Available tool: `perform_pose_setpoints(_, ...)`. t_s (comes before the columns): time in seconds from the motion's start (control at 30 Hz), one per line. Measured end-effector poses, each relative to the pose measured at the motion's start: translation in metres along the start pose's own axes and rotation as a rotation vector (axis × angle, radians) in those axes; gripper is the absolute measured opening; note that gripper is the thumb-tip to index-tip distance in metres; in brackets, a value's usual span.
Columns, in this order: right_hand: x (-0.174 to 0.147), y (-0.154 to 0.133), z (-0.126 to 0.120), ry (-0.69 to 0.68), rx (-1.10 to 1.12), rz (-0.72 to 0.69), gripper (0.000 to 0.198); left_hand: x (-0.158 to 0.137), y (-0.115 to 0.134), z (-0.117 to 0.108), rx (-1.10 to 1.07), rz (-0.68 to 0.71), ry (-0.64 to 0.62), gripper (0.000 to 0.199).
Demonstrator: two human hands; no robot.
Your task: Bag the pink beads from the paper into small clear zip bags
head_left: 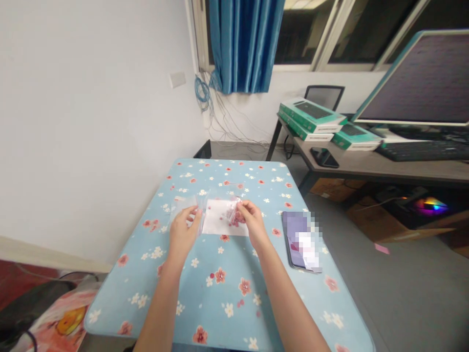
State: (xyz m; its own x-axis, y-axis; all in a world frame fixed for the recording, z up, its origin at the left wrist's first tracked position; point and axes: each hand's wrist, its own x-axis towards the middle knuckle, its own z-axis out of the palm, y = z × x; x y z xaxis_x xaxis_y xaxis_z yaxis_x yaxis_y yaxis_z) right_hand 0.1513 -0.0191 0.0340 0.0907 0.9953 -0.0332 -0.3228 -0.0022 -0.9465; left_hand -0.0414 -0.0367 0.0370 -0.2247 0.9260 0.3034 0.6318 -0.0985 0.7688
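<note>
Left hand (184, 230) pinching a clear plastic bag (183, 205), long axis running left-right. Right hand (250, 220) gripping a small bag of pink bits (233, 214) over a white sheet (223, 217). Both forearms reaching straight ahead over the floral table (220, 293). Phone (302, 240) near right edge.

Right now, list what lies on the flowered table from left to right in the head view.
Clear plastic bag under the left hand → white sheet → small bag of pink bits pinched by the right hand → phone.
</note>
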Motion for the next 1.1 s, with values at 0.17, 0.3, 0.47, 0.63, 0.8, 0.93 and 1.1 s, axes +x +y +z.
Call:
perform_pose_setpoints(0.17,-0.007,0.009,-0.006,0.004,0.089,0.077,0.031,0.013,0.015,0.033,-0.35,-0.141,-0.1,0.033)
perform_pose_setpoints(0.3,-0.013,0.015,-0.005,0.07,0.113,0.133,0.033,0.009,0.018,0.042,-0.456,-0.147,-0.02,0.029)
perform_pose_setpoints(0.47,-0.018,0.012,-0.002,0.128,0.058,0.059,0.032,0.0,0.021,0.04,-0.38,-0.105,0.101,0.028)
perform_pose_setpoints(0.63,-0.018,0.012,0.0,0.087,-0.013,0.064,0.027,-0.003,0.026,0.038,-0.274,-0.043,0.167,0.027)
perform_pose_setpoints(0.8,-0.015,0.016,0.001,0.099,0.015,0.074,0.03,-0.004,0.028,0.036,-0.226,-0.007,0.2,0.025)
perform_pose_setpoints(0.93,-0.014,0.017,0.001,0.071,0.01,0.098,0.029,-0.005,0.028,0.037,-0.202,0.001,0.191,0.024)
perform_pose_setpoints(1.1,-0.017,0.016,0.001,0.049,-0.016,0.088,0.026,-0.006,0.03,0.037,-0.173,0.025,0.181,0.024)
